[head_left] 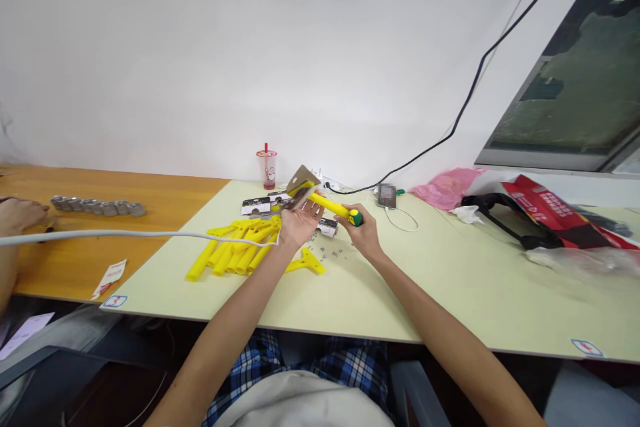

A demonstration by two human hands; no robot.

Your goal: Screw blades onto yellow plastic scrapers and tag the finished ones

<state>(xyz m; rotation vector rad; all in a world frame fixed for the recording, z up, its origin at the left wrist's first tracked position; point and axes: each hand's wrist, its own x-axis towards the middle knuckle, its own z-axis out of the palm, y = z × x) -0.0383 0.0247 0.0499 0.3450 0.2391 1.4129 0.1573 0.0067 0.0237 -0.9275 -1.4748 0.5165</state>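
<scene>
My left hand (299, 225), palm up with fingers curled, is closed on the head end of a yellow scraper (327, 203). The scraper's handle slants down towards my right hand (364, 233), which is closed around a green-and-yellow screwdriver handle (355, 217) beside the handle's end. The screwdriver's shaft is hidden. Left of my hands lies a pile of yellow scraper handles (240, 247), and a single yellow scraper (311, 261) rests below them. Small metal nuts or screws (336, 253) are scattered under my wrists. Black-and-white blade packs (256, 205) lie behind the pile.
A brown card (303, 177) and a cup with a red straw (269, 170) stand behind. A small device (387, 195) with a white cable sits right, then a pink bag (447, 188) and red packaging (555, 213). A white cable (150, 233) crosses left, near another person's hand (23, 215) and metal parts (100, 206).
</scene>
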